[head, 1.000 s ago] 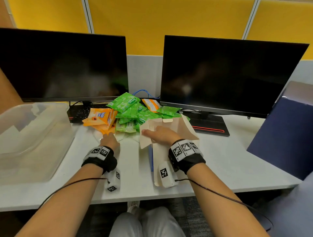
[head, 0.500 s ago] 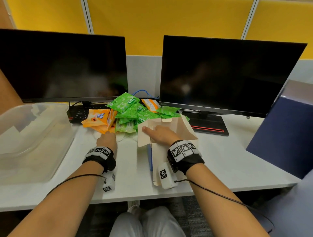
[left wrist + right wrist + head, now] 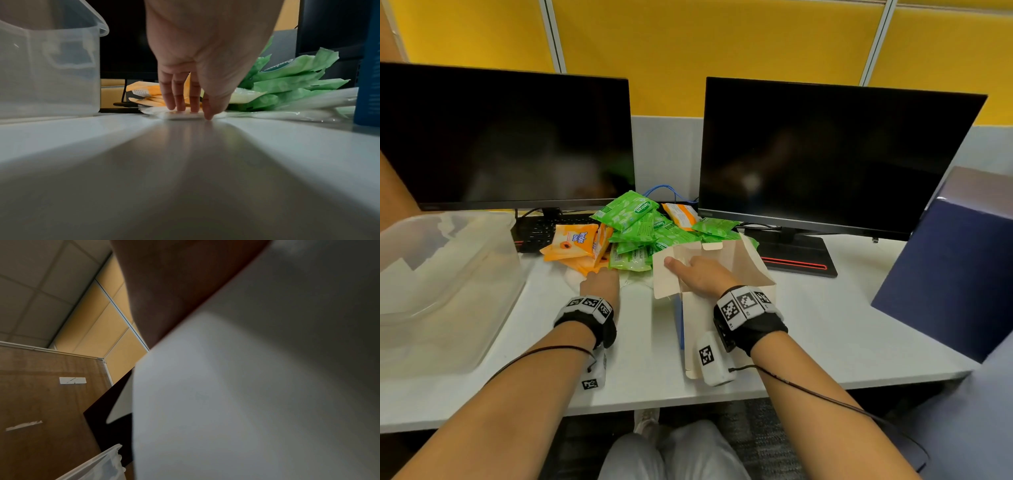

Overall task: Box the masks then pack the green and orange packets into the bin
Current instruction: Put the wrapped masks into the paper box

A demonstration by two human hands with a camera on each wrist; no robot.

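1. Bin (image 3: 448, 274): clear plastic, far left of the desk (image 3: 825, 335). No packets seen inside it.
2. Left hand (image 3: 601, 282): fingers (image 3: 176, 97) straight and pointing down, tips pressing a flat white mask (image 3: 180, 116) in clear wrap against the desk. Nothing curled round it yet.
3. Mask lies directly under the fingertips, at the near edge of the pile. Long axis appears to run left-right, toward the box. Judgement: left hand is the nearer one, so the pickup is its job.
4. Orange packets (image 3: 573, 240) and green packets (image 3: 640, 226): heaped just behind the mask, not yet in the bin.
5. Box (image 3: 722, 274): just right of the mask, flaps open, mouth facing away toward the pile.
6. Right hand (image 3: 698, 274): rests on the box, thumb against the left flap, steadying it. Whether the other fingers grip the rim, cannot tell.
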